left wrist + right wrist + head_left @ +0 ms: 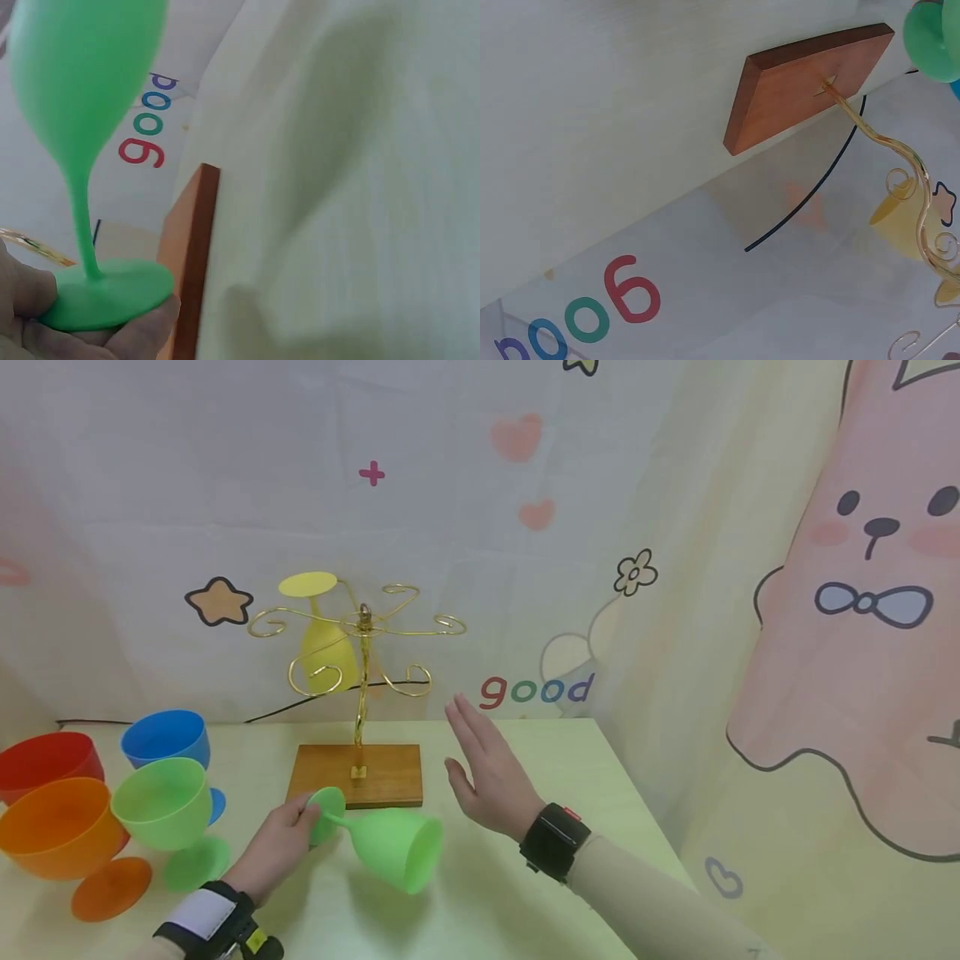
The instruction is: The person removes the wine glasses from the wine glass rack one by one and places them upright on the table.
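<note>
My left hand (276, 846) pinches the round foot of a green plastic goblet (393, 847), thumb on one face and fingers behind it. The goblet lies sideways in the air, its mouth toward the right; the left wrist view shows the stem and foot (112, 292) close up. My right hand (491, 772) is raised right of the goblet, fingers straight, holding nothing. Behind both hands stands a gold wire goblet rack (363, 677) on a wooden base (390, 777). A yellow goblet (327, 652) hangs upside down on one of its left arms.
On the table's left stand several goblets: red (48, 764), orange (56, 827), blue (167, 739) and light green (162, 802). A printed curtain (450, 568) closes off the back and right. The table's right edge (637, 793) runs beside my right forearm.
</note>
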### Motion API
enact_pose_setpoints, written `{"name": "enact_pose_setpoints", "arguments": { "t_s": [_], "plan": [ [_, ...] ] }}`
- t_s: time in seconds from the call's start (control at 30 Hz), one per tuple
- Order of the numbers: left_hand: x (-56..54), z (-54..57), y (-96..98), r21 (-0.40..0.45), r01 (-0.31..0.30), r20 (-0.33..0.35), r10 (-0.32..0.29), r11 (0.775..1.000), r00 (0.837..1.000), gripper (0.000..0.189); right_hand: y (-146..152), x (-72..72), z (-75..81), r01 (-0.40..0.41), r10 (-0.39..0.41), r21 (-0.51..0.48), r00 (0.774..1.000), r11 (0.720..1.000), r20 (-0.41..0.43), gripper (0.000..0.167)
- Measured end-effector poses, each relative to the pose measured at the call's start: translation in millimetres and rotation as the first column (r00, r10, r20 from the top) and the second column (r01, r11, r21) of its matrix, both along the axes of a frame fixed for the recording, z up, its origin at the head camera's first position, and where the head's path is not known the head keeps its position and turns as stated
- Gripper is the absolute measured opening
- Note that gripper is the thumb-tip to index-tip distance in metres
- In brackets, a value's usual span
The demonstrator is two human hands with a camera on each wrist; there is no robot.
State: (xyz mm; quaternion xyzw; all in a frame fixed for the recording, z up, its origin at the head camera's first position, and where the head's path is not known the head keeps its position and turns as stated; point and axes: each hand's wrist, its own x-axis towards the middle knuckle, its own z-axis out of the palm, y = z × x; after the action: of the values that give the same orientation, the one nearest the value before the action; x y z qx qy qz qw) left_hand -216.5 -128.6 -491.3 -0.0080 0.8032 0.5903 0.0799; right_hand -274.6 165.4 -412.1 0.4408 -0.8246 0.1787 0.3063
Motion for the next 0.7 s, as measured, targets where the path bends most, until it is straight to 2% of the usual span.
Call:
{"name": "enact_pose_setpoints", "arguments": {
  "t_s": [0.13,0.2,0.27,0.33,0.47,0.6,0.7],
  "plan": [
    [1.8,-14.4,3.9,0.126,-0.008,0.111,-0.006,0.992,0.994,0.034,-4.7,3.9,7.3,-0.063,0.062,-0.025,0.997,0.998,-0.034,0.062],
    [3.2,-20.0,6.0,0.230,-0.012,0.176,-0.030,0.973,0.984,0.037,-6.3,5.2,9.8,-0.093,0.092,-0.023,0.995,0.995,-0.046,0.057],
    [5.6,-23.4,7.4,0.343,-0.021,0.237,-0.065,0.939,0.969,0.042,-8.2,6.5,12.0,-0.115,0.114,-0.009,0.992,0.993,-0.055,0.054],
    [7.9,-25.9,8.0,0.451,-0.035,0.276,-0.102,0.892,0.956,0.044,-10.1,7.7,14.0,-0.136,0.137,0.011,0.988,0.991,-0.069,0.053],
    [11.0,-28.6,7.9,0.591,-0.024,0.286,-0.182,0.806,0.941,0.048,-14.9,11.3,16.8,-0.173,0.179,0.070,0.980,0.982,-0.084,0.056],
    [12.7,-29.9,7.8,0.651,-0.014,0.277,-0.221,0.759,0.935,0.051,-22.3,14.2,18.3,-0.209,0.220,0.131,0.972,0.969,-0.079,0.061],
    [13.3,-30.1,8.3,0.672,-0.034,0.289,-0.220,0.740,0.932,0.051,-28.4,16.3,19.5,-0.230,0.244,0.169,0.967,0.958,-0.066,0.064]
  ]
}}
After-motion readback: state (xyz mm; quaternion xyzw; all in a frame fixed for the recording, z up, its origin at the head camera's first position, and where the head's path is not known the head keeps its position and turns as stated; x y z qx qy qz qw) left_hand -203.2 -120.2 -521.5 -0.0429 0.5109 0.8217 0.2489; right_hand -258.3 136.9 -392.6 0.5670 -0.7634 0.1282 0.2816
